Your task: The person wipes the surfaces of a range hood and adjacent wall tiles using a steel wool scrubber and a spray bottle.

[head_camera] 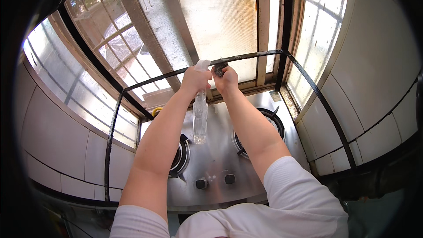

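My left hand (195,80) grips the neck of a clear plastic spray bottle (200,115), its white trigger head at the top and a little clear liquid low inside. The bottle hangs upright above the stove. Beside it, my right hand (227,80) holds a dark scouring pad (220,69) up at a black metal rail (246,57). The pad seems to touch the rail's underside; the exact contact is partly hidden by my fingers. Both arms reach forward over the stainless steel gas stove (218,148).
The left burner (180,158) and right burner (276,122) flank the stove's middle, with black knobs (229,179) near its front. Black frame bars run down both sides. Stained window panes (218,16) stand behind the rail, and white tiled walls (343,105) close in the sides.
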The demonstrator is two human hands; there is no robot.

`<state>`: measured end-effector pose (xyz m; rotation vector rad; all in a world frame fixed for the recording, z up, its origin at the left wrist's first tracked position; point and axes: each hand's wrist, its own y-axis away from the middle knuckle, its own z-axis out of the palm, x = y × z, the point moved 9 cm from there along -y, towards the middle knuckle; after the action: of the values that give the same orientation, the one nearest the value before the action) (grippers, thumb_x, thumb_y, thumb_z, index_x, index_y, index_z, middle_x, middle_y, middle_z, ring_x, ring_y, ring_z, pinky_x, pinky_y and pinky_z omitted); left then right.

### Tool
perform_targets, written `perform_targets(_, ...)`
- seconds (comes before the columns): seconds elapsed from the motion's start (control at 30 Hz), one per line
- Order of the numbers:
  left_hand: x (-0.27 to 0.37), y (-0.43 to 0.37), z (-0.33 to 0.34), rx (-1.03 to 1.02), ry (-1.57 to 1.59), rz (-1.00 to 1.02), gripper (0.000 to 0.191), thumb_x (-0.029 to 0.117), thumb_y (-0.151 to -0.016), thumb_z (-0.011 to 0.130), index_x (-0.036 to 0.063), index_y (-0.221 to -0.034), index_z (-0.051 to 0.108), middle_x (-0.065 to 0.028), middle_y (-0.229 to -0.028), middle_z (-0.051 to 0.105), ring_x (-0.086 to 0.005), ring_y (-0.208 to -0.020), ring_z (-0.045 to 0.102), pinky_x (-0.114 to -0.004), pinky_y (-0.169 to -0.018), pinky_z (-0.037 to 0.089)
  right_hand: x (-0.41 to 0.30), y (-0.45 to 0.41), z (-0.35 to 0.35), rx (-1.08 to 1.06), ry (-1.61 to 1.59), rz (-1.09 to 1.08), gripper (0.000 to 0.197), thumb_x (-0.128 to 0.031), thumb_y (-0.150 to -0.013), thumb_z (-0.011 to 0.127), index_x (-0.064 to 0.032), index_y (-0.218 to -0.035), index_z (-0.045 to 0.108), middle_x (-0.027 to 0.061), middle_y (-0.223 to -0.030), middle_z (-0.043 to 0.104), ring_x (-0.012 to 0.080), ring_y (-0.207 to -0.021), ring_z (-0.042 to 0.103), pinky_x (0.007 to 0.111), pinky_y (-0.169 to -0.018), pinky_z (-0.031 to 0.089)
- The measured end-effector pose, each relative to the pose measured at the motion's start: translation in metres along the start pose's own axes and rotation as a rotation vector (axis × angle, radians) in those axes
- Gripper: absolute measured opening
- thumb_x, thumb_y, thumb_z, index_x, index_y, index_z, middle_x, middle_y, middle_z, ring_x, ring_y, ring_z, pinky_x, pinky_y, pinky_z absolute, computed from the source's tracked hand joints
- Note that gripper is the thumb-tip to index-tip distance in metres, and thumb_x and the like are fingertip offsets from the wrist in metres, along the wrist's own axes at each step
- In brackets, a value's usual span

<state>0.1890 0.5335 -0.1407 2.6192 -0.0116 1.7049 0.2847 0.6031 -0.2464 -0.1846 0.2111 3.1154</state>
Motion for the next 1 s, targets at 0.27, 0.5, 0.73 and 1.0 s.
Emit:
perform_targets(0.27,-0.022,0.000,-0.050,0.106,0.003,0.031,0.016,0.010,-0.068,0.057,-0.0023,-0.077,0.062,-0.0123,-0.065,0.061,-0.0180,-0.053,0.062,-0.029,-0.050,0.048,0.069,0.014,0.025,-0.110,0.166,0.139,0.021,0.003,-0.070,0.035,0.0061,-0.091,0.042,0.0181,-0.089,0.048,0.0327,-0.082,0.051,0.044,-0.073,0.045)
perform_targets(0.5,-0.027,0.010,-0.077,0.108,-0.008,-0.094,0.017,0.013,-0.071,0.057,-0.0020,-0.076,0.062,-0.0103,-0.067,0.062,-0.0172,-0.053,0.060,-0.030,-0.048,0.046,0.108,-0.015,0.016,-0.188,0.179,0.138,0.015,0.003,-0.071,0.036,0.0029,-0.084,0.043,0.0161,-0.083,0.048,0.0288,-0.072,0.050,0.039,-0.060,0.040)
perform_targets(0.73,-0.056,0.013,-0.121,0.179,-0.027,-0.110,0.013,0.011,-0.068,0.058,-0.0019,-0.068,0.061,-0.0096,-0.063,0.061,-0.0176,-0.050,0.060,-0.030,-0.048,0.046,0.140,0.006,0.017,-0.097,0.184,0.143,0.020,0.008,-0.069,0.035,0.0088,-0.087,0.045,0.0194,-0.091,0.050,0.0328,-0.090,0.051,0.047,-0.086,0.041)
perform_targets(1.0,-0.076,0.026,-0.152,0.179,-0.022,-0.218,0.027,0.011,-0.075,0.054,-0.0018,-0.099,0.058,-0.0088,-0.075,0.062,-0.0160,-0.057,0.058,-0.031,-0.050,0.045,0.186,0.022,0.026,-0.109,0.263,0.225,0.018,0.012,-0.069,0.035,0.0058,-0.084,0.043,0.0149,-0.085,0.046,0.0273,-0.078,0.049,0.041,-0.077,0.043)
